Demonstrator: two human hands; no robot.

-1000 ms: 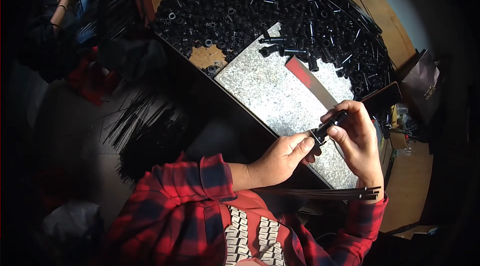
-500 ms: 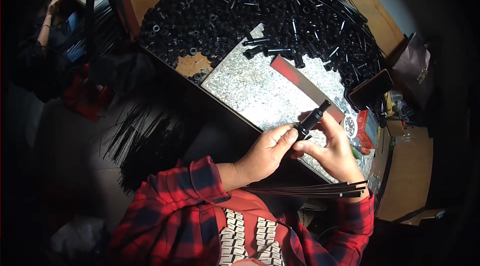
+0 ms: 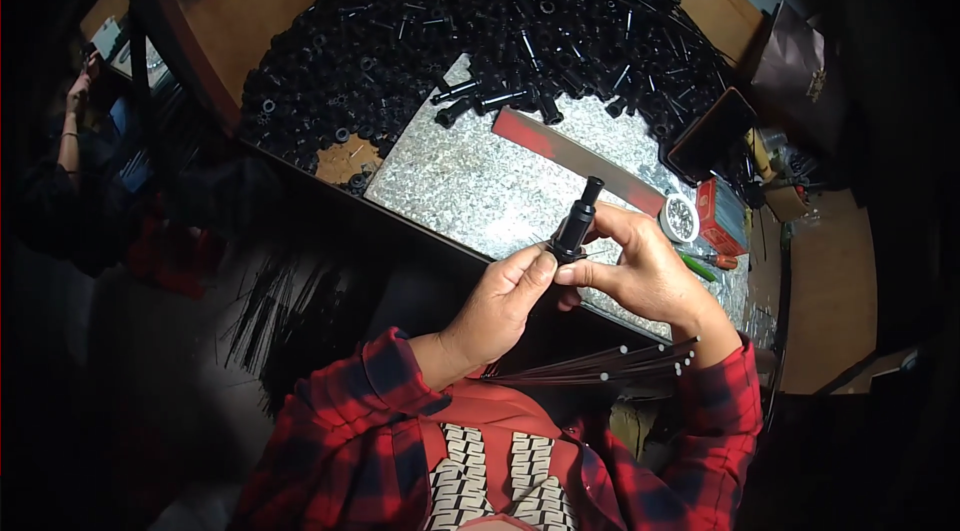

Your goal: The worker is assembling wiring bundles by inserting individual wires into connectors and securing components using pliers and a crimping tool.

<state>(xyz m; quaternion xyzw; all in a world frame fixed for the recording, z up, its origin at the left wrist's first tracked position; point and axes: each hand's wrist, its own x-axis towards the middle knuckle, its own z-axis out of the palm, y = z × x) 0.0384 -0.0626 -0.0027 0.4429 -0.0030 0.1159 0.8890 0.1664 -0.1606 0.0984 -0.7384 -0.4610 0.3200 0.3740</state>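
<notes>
Both hands meet over the near edge of a speckled metal sheet (image 3: pixel 480 186). My right hand (image 3: pixel 645 271) grips a black tubular plastic part (image 3: pixel 577 221) that points up and away from me. My left hand (image 3: pixel 500 306) pinches the lower end of the same part with thumb and fingers. A bundle of thin dark rods with pale tips (image 3: pixel 610 363) lies across my lap below the right wrist. Both sleeves are red and dark plaid.
A large heap of black plastic parts (image 3: pixel 450 21) covers the wooden bench (image 3: pixel 215 26) beyond the sheet. A red strip (image 3: pixel 575 161), a small round tin (image 3: pixel 681 218), a red box (image 3: pixel 718 216) and a dark tray (image 3: pixel 712 134) lie right. Another person's arm (image 3: pixel 72 121) shows far left. Thin rods (image 3: pixel 265 301) are scattered on the floor.
My hands have shifted left and nearer with the black part, which now stands more upright. The view has swung slightly, so the bench sits further right in the picture.
</notes>
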